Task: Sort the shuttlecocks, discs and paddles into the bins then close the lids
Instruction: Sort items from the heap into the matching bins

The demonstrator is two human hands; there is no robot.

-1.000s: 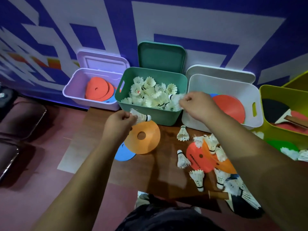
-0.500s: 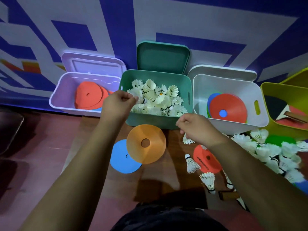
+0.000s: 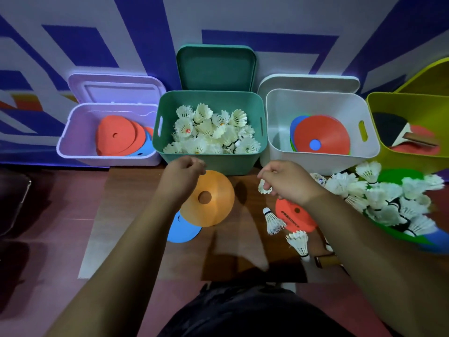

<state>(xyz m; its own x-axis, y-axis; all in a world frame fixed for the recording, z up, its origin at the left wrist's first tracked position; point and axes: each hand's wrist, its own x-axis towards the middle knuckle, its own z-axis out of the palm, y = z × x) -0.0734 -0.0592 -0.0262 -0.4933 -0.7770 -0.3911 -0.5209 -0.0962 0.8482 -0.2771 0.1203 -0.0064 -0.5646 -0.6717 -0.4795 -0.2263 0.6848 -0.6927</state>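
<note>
Right hand (image 3: 289, 183) pinches 1 shuttlecock (image 3: 264, 186) (near teal bin (image 3: 218, 164)).

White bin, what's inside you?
A red disc lies on top inside the white bin. Edges of a blue disc and a green disc peek out at its left. How many discs lie underneath is covered.

Likely indoor sports or activity room, not certain. Painted blue-and-white geometric wall (image 3: 73, 45) behind, reddish floor (image 3: 60, 215), low wooden board (image 3: 243, 239). Row of open plastic bins (image 3: 209, 164) against wall, holding shuttlecocks (image 3: 213, 132), flat discs (image 3: 116, 135), paddles (image 3: 401, 135). More shuttlecocks and discs loose on board. Dim, bluish lighting.
</note>
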